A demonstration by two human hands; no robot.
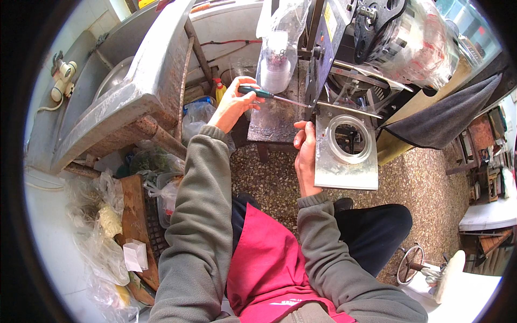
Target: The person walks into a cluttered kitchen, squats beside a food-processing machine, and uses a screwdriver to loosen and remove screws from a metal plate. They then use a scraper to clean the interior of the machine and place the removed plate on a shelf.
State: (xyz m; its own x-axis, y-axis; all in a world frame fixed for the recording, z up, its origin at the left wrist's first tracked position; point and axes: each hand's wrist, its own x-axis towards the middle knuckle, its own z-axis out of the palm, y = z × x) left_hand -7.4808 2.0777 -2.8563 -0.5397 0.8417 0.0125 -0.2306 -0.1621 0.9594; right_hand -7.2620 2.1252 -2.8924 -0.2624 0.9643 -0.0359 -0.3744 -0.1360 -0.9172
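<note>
— From your head camera: how far along are you?

— Your left hand [232, 102] grips the green-handled screwdriver [269, 95], its tip at the dark machine frame [323, 48] far centre. Your right hand [305, 156] pinches the left edge of the shiny metal plate with a round hole [347, 161], near right of it. I judge the plate is not yet settled; fastening work remains.

— Packages, labels?

— A yellow label patch [329, 19] sits on the frame; a clear plastic bag [277, 48] hangs left of it; crumpled clear bags [102, 226] lie near left.

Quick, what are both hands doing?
Left hand: closed around a green-handled screwdriver.
Right hand: gripping the edge of the metal plate.
</note>
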